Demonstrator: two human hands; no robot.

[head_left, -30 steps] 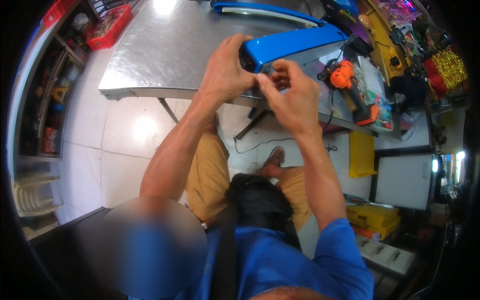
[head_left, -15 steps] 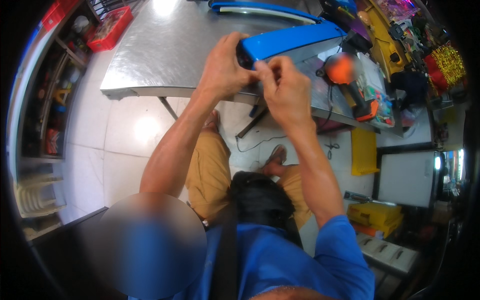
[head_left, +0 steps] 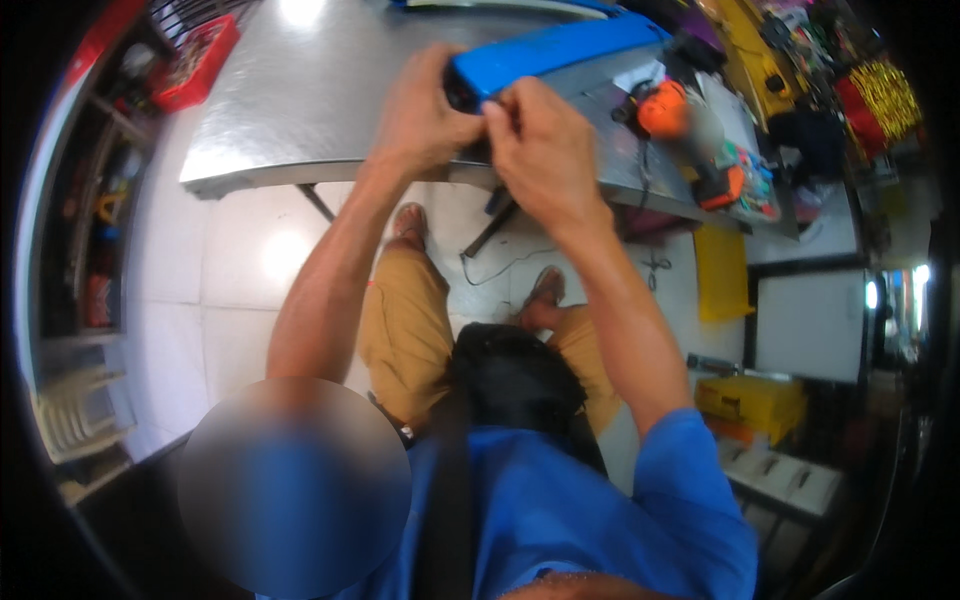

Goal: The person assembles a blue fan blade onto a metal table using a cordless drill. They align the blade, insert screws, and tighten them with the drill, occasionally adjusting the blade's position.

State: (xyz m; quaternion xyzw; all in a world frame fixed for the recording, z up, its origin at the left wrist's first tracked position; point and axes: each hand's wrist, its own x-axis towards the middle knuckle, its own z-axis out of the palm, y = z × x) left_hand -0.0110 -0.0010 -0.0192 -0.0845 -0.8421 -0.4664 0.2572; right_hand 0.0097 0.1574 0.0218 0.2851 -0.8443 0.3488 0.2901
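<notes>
A long blue housing point(head_left: 555, 50), with a dark near end, lies slantwise on the metal table point(head_left: 270, 110). Behind it runs a slim blue bar point(head_left: 530, 5), partly cut off by the upper edge of the view. My left hand point(head_left: 418, 120) is closed around the housing's near left end, its thumb pointing across towards the right hand. Right beside that end, my right hand point(head_left: 545, 140) is held in a pinch, thumb against the curled fingers. Whatever sits between those fingertips is too small and blurred to make out.
On the table's right lie an orange and black power tool point(head_left: 665, 110) and a clear box of small coloured parts point(head_left: 755, 190). A red crate point(head_left: 200, 65) stands off to the far left. Below the table a thin cable point(head_left: 510, 262) trails over the tiled floor point(head_left: 240, 245).
The view has shifted slightly, so table, housing and hands sit a little higher and further left. Both hands stay at the housing's near end, the right still pinched.
</notes>
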